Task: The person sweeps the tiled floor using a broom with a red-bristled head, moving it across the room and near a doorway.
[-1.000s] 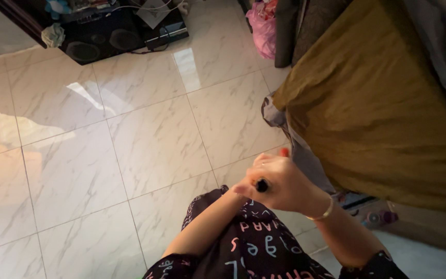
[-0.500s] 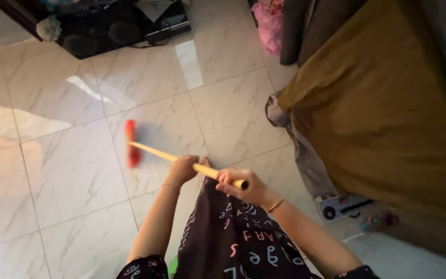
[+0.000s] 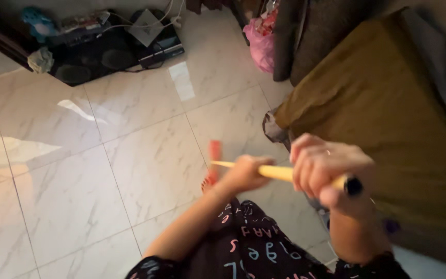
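On the tiled floor point(image 3: 130, 170) at six o'clock, the left hand point(image 3: 244, 173) and right hand point(image 3: 326, 175) were both closed around the yellow broom handle point(image 3: 277, 172), its red head point(image 3: 213, 164) best kept low and flat.

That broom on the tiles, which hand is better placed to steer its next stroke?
Probably left. The left hand grips the yellow broom handle lower down, nearer the red broom head; the right hand holds the top end.

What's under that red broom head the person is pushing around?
Glossy white marble-look floor tiles lie under the red broom head. The left hand hides the head's lower part, so any dust beneath it cannot be seen. Both hands grip the yellow handle; the right hand sits near its black end.
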